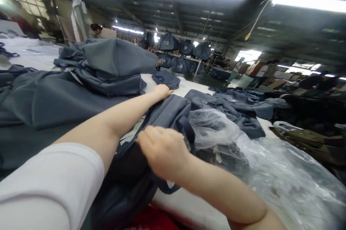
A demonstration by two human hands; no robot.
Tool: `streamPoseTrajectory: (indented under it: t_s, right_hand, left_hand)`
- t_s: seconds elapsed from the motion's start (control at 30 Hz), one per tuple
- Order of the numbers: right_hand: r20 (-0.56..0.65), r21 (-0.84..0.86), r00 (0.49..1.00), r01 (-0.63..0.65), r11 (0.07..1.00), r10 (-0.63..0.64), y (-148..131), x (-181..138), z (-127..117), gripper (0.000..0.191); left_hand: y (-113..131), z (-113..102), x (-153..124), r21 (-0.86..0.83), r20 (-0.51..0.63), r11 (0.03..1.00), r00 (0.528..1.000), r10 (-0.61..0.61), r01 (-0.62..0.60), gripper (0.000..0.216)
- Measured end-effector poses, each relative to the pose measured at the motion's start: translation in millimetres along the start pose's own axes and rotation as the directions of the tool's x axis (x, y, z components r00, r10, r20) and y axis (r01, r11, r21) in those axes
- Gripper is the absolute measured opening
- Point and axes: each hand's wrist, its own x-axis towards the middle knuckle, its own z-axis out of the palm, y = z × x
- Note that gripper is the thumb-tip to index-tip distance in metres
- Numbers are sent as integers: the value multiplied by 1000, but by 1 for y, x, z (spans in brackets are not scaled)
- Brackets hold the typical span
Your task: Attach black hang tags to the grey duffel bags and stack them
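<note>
A dark blue-grey bag (pixel 180 107) with a long zipper (pixel 159 112) lies across the table edge in front of me. At the bag's far end rests my left hand (pixel 162 92), its fingers closed over the fabric. Nearer to me, my right hand (pixel 163 150) is curled into a fist at the zipper line, slightly blurred; whatever small part it pinches is hidden under the fingers. A dark strap (pixel 187 129) loops out on the bag's right side. The near part of the bag hangs in shadow below my right hand.
Large blue-grey bags (pixel 119 59) are piled on the left. Clear plastic wrapping (pixel 283 172) and flat dark bags (pixel 232 107) cover the right side of the white table (pixel 180 91). An olive bag (pixel 310 140) lies far right. People and hanging bags (pixel 180 64) are in the background.
</note>
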Motion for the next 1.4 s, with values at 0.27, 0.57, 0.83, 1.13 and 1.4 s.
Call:
streamPoseTrajectory:
  t_s: [0.27,0.57,0.83,1.13,1.4]
  right_hand:
    - [-80,302,997,8,953,17,-58,-20,39,22]
    - [29,290,1000,-8,957,-1,-63,11,63,31]
    - [41,308,934,325,894,-354,-160,12,67,23]
    - [-21,409,942,314,857,-336,-145,-21,64,23]
    - [250,470,866,-500,727,434,-74,-90,80,24]
  left_hand:
    - [-43,-40,-75,-66,29,997,999,43,-41,63]
    - [-61,-64,-254,-12,501,999,865,-20,30,64]
    - [-66,-64,-230,-37,211,961,942,-260,274,64]
    - [-112,-56,-246,-88,59,965,968,-244,248,55]
    - [-115,-2,-375,-214,-121,825,824,-554,523,85]
